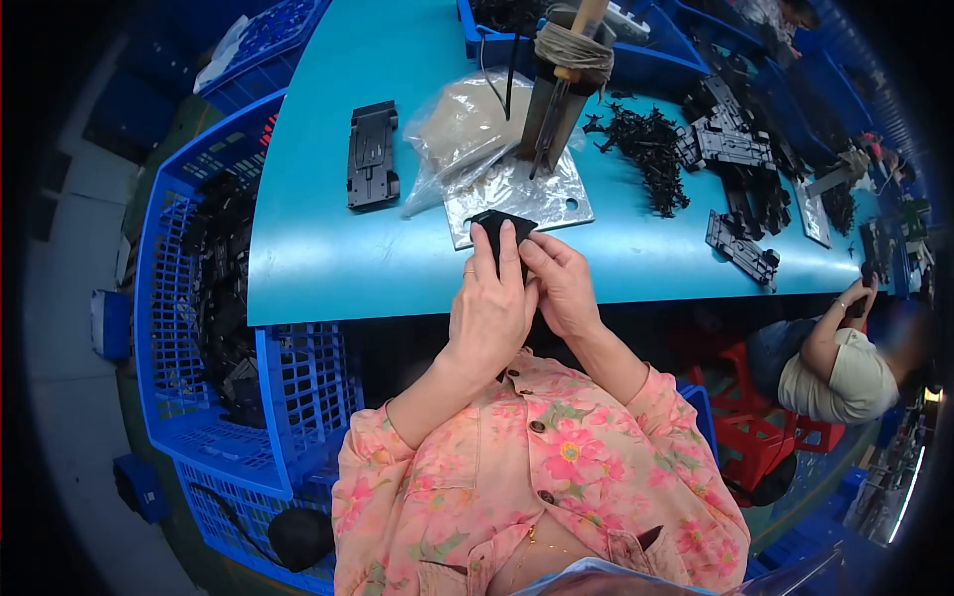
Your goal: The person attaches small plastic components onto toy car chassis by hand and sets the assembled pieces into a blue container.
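A black plastic part (511, 226) is held in front of my chest at the table's near edge, much of it covered by my fingers. Two straight fingers of my left hand (489, 310) press on its upper face. My right hand (562, 283) pinches its right side between thumb and fingers. Just beyond lies a plate wrapped in clear plastic (570, 191), with a metal post (547, 117) bound in cord standing on it. To the left, a black toy-car chassis (373, 157) rests on the table.
A clear plastic bag (459, 124) lies beside the post. Small black parts (651, 149) are heaped at right, near several more chassis (733, 139). Blue crates (149, 328) holding black parts stand left. A co-worker (835, 372) sits at right by a red stool (750, 427).
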The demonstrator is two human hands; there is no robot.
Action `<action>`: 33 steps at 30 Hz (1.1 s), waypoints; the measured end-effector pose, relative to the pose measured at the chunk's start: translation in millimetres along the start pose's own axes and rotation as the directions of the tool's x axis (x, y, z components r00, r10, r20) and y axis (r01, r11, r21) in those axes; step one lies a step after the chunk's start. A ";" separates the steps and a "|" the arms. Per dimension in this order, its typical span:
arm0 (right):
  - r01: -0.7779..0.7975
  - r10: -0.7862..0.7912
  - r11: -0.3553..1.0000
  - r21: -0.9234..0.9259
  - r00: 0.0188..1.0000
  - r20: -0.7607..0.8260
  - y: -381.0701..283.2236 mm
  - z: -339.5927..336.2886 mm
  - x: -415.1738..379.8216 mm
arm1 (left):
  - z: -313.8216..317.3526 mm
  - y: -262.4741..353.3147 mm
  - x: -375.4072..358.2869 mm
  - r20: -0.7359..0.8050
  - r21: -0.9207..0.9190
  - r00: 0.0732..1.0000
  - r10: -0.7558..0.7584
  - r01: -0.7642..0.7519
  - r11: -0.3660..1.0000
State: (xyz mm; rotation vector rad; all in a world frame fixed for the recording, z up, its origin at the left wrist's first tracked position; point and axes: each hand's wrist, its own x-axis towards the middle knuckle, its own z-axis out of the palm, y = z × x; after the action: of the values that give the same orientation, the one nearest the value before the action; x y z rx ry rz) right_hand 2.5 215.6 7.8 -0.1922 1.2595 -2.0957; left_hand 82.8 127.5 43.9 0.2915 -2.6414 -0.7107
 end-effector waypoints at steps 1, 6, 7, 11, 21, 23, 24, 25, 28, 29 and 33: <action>-0.026 0.026 1.000 0.008 1.000 0.003 1.7 -7.1 2.4 | 1.5 -0.7 -0.1 0.000 0.018 1.000 0.019 -0.019 1.000; -0.096 0.103 0.956 0.277 0.995 -0.012 -11.7 -14.1 7.8 | 2.4 -18.3 15.2 -0.150 -0.038 0.985 0.088 -0.095 0.995; -0.095 0.103 0.951 0.293 0.995 -0.011 -11.2 -17.1 9.0 | 3.4 -26.7 20.3 -0.198 -0.086 0.977 0.074 -0.092 0.992; -0.092 0.107 0.940 0.328 0.994 -0.028 -8.5 -23.1 11.1 | 15.9 -53.1 34.1 -0.018 -0.599 0.984 -0.178 0.132 0.790; -0.096 0.103 0.966 0.240 0.995 -0.016 -24.3 -29.4 18.4 | 19.7 -71.4 52.8 0.662 -0.749 0.739 -0.123 0.655 -0.097; -0.095 0.100 0.981 0.168 0.995 -0.022 -27.6 -34.1 22.0 | 19.3 -73.5 55.2 0.664 -0.748 0.736 -0.128 0.653 -0.120; -0.097 0.102 0.988 0.117 0.994 -0.031 -28.7 -37.1 24.5 | 18.7 -74.3 56.7 0.665 -0.746 0.735 -0.129 0.653 -0.129; -0.100 0.103 0.993 0.067 0.994 -0.040 -30.6 -40.0 26.8 | 18.1 -74.2 57.8 0.664 -0.748 0.737 -0.126 0.653 -0.123; -0.134 0.137 0.990 -0.042 0.987 0.080 -42.8 -52.0 32.4 | 17.1 -73.6 60.4 0.662 -0.750 0.739 -0.125 0.654 -0.102; -0.135 0.140 0.989 -0.067 0.987 0.080 -44.1 -52.4 33.4 | 17.5 -73.8 62.4 0.659 -0.752 0.741 -0.126 0.652 -0.095; -0.140 0.147 0.986 -0.097 0.987 0.070 -52.0 -48.5 33.6 | 21.7 -76.0 67.0 0.652 -0.757 0.753 -0.090 0.640 -0.135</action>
State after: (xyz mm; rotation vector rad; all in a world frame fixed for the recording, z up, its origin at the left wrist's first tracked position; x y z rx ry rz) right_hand -69.2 246.2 18.6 -0.2140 1.2857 -1.8933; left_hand 20.7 52.7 8.3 0.5062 -1.3868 -2.9215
